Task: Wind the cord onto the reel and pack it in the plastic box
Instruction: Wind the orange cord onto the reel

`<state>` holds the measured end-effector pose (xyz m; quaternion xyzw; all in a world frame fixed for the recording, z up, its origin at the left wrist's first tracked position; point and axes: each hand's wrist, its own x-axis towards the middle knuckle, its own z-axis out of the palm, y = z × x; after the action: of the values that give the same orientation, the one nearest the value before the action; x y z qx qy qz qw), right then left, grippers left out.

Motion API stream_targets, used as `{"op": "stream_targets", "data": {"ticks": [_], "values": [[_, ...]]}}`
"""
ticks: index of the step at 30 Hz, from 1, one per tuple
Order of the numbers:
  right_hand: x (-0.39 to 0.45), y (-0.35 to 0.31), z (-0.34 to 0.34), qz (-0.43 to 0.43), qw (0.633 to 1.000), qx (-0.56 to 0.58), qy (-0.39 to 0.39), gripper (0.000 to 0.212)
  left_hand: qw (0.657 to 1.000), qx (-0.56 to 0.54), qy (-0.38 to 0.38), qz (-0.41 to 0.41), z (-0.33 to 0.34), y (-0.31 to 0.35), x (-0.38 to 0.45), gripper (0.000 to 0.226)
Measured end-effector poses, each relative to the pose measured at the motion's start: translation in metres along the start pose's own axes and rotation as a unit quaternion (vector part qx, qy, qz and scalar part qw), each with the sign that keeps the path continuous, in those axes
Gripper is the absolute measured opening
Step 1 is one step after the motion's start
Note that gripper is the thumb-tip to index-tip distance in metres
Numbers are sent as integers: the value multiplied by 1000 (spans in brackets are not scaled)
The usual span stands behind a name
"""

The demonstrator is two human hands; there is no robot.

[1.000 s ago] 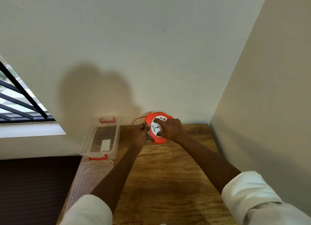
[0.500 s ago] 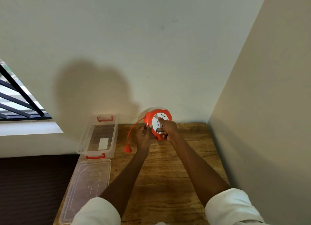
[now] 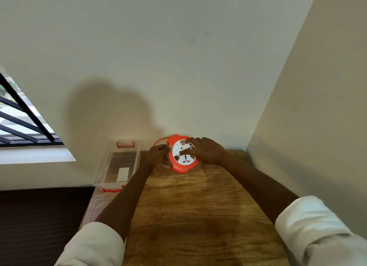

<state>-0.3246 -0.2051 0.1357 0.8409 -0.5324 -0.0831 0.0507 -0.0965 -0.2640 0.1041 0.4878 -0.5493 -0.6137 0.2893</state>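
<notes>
At the far end of the wooden surface [image 3: 198, 202], the left hand [image 3: 157, 154] grips the orange reel's [image 3: 183, 167] edge while the right hand [image 3: 206, 150] rests on its white face, the clear plastic box [image 3: 137, 156] just left.

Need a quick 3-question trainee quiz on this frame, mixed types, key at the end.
1. True or false: the reel already sits inside the plastic box.
2. Which hand lies over the reel's white socket face? A) left hand B) right hand
3. Fill in: the loose orange cord leaves the reel on its ____ side as the camera sees it.

Key:
1. False; it is on the wooden table, the box stands open beside it.
2. B
3. Left
</notes>
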Motion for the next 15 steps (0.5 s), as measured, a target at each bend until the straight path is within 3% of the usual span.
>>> {"op": "stream_targets", "data": {"ticks": [6,11,15], "values": [[4,-11,-2,-48,994,-86,-49,79,999,29,-26,-11,6,-2,2,36],[0,-12,-4,-10,995,-94,-12,65,1000,1,-6,11,19,-6,-1,37],[4,-16,3,72,996,-48,14,64,999,-32,17,14,33,-7,0,37]]}}
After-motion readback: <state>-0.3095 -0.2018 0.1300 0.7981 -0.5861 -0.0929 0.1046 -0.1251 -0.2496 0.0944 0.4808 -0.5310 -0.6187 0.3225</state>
